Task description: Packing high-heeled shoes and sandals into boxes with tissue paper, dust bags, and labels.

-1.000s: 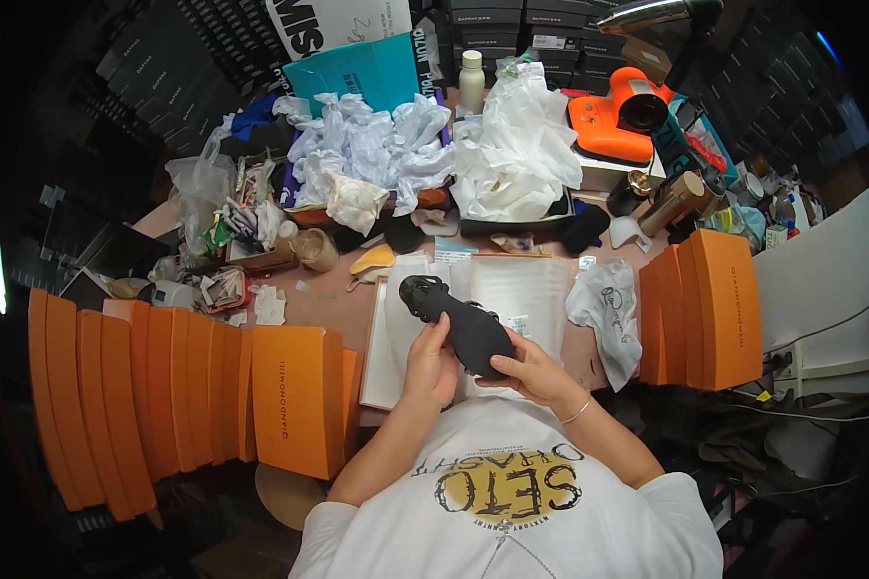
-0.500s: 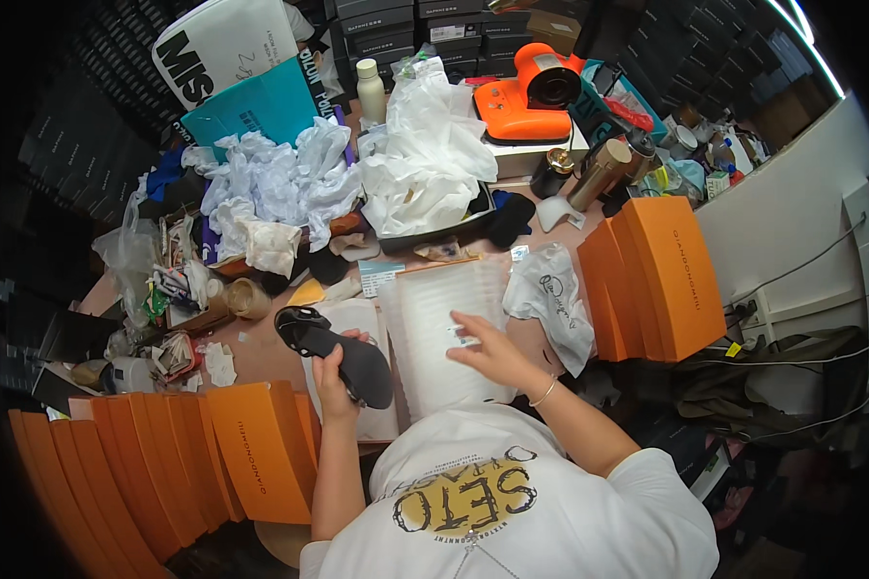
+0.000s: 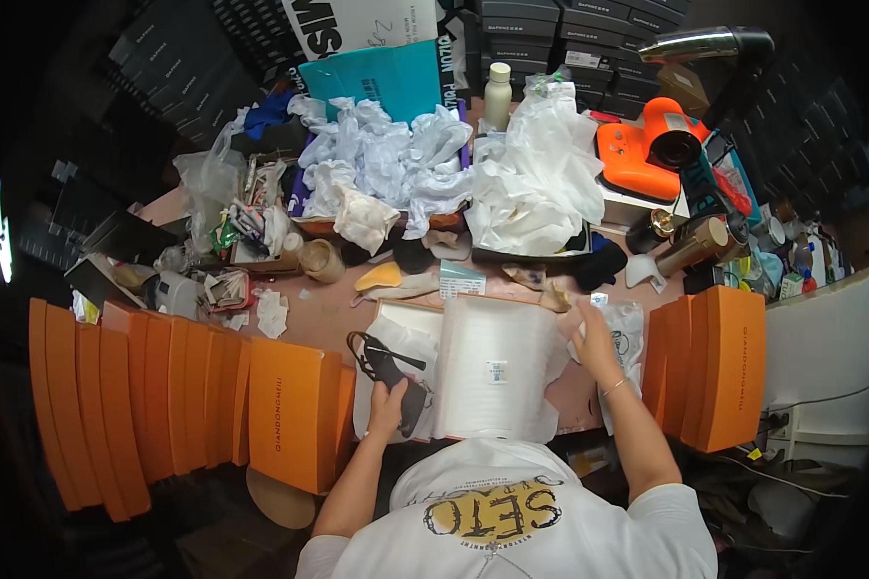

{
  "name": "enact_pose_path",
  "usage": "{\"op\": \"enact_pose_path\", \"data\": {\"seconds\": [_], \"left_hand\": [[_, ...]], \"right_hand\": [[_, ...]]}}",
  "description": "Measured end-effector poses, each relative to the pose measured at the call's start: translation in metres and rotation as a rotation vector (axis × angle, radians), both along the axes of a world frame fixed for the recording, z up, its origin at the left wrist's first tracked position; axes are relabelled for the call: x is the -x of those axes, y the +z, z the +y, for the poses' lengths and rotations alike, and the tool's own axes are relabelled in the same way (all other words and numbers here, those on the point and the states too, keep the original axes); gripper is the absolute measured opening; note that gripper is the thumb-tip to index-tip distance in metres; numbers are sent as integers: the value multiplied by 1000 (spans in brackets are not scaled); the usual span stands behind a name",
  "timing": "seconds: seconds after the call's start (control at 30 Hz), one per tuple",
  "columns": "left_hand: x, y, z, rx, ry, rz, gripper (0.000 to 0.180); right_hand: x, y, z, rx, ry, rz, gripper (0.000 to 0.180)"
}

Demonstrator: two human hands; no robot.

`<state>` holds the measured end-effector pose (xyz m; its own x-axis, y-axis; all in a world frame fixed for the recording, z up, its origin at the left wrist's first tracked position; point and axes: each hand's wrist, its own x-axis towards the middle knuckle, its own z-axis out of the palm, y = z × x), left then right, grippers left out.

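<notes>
My left hand (image 3: 388,407) is closed around a black high-heeled sandal (image 3: 404,396), its thin heel and straps turned up and away from me. Beneath the sandal lies white paper (image 3: 410,323) within a shallow orange-edged tray. Beside it is an orange-rimmed box part covered by a white translucent wrapping sheet (image 3: 468,396), with a small printed label (image 3: 495,372) on it. My right hand (image 3: 594,345) is at the right edge of that sheet, its wrist wearing a thin bracelet. Its fingers are blurred, and I cannot make out whether they grip the sheet.
Orange shoeboxes stand in rows at left (image 3: 294,410) and right (image 3: 729,372). Crumpled white paper (image 3: 377,154) fills a bin at the back, next to a white paper heap (image 3: 536,174). Behind at right are an orange machine (image 3: 637,159) and a tan tumbler (image 3: 695,246). A plastic bag (image 3: 630,323) lies near my right hand.
My right hand has moved from over the middle of the sheet to its right edge. In my left hand the sandal has turned, now showing its heel. The view has shifted left.
</notes>
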<state>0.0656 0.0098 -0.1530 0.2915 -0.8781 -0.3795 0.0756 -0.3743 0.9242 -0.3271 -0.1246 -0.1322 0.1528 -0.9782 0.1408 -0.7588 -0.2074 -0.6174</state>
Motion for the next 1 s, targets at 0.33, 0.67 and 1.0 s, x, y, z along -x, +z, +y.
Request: {"op": "enact_pose_path", "data": {"seconds": [0.33,0.67,1.0], "left_hand": [[28,118,-58,0,256,894,49],[28,91,-70,130,232,1139,46],[22,92,-52,-33,284,1254,60]], "right_hand": [[80,-7,-130,295,271,850,38],[-35,88,-48,-201,213,-251,65],[-265,33,-119,227,670,253,54]]}}
